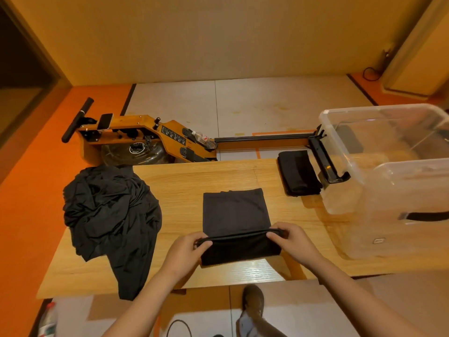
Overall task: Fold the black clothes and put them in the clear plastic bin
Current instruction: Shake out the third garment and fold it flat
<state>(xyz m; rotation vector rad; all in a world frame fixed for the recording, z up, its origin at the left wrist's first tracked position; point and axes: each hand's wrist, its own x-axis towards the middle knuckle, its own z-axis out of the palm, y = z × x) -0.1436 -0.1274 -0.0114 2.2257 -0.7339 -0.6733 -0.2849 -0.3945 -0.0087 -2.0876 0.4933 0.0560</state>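
Both sides are clamped. My left grip (187, 249) pinches the near-left corner of the half-folded black garment (235, 212). My right grip (292, 242) pinches the near-right corner, and the near edge is lifted off the table (182, 176). The rest lies flat mid-table. A crumpled black pile (109, 210) sprawls at the left, spilling over the edge. One folded black piece (298, 173) sits just beside the clear plastic bin (340, 152) on the right.
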